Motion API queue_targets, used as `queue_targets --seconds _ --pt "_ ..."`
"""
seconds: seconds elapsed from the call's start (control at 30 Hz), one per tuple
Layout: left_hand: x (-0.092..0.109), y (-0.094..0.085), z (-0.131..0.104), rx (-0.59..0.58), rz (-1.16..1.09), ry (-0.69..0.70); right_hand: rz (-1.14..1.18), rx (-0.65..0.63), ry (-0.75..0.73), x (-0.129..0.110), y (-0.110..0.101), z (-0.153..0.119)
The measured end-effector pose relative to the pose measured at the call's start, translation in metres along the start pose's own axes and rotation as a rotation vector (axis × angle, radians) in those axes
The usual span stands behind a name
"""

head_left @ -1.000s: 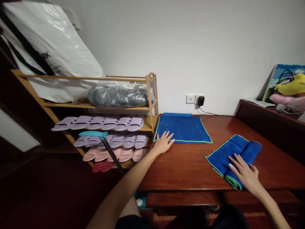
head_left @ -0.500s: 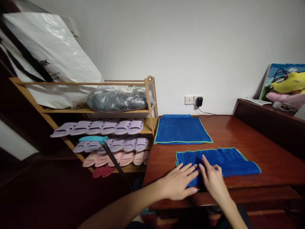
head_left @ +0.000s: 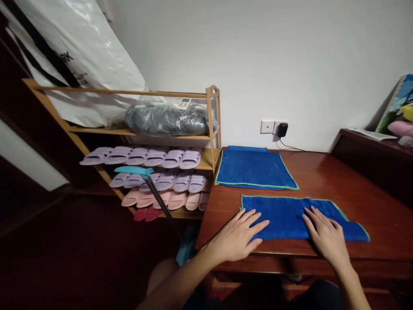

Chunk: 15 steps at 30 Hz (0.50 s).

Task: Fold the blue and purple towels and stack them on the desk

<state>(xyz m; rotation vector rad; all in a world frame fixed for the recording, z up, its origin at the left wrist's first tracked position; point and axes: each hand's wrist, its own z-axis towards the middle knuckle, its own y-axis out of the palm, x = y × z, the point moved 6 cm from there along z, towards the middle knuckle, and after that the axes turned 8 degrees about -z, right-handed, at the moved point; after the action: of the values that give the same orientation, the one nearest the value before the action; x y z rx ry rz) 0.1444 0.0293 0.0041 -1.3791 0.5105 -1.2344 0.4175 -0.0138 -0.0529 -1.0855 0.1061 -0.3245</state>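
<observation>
Your left hand (head_left: 238,237) rests open, fingers spread; your right hand (head_left: 328,236) has slid away from it, fingers loosely open. Neither grips. Between them, the near cloth (head_left: 284,217) looks flatter, just before the cloth stack (head_left: 254,168).

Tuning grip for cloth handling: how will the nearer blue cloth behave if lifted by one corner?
The nearer blue cloth probably sags, floppy: it lies flat in soft ripples. Likely light, being thin fabric. Its folded layers may slip apart, since edges look unaligned.

two hands (head_left: 236,237), two red slippers (head_left: 152,213), one rack (head_left: 210,115)
</observation>
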Motion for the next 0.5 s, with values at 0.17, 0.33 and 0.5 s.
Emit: queue_targets --seconds 0.17,0.33,0.5 --pt "-0.002 0.002 -0.002 -0.001 0.008 0.0 -0.004 0.005 -0.034 0.001 0.001 -0.001" --pt "0.0 0.0 -0.003 0.022 0.023 0.013 0.008 0.019 -0.026 0.004 0.007 -0.002" --pt "0.002 -0.001 -0.003 0.029 0.027 0.02 0.039 0.031 -0.05 0.006 0.011 -0.002"
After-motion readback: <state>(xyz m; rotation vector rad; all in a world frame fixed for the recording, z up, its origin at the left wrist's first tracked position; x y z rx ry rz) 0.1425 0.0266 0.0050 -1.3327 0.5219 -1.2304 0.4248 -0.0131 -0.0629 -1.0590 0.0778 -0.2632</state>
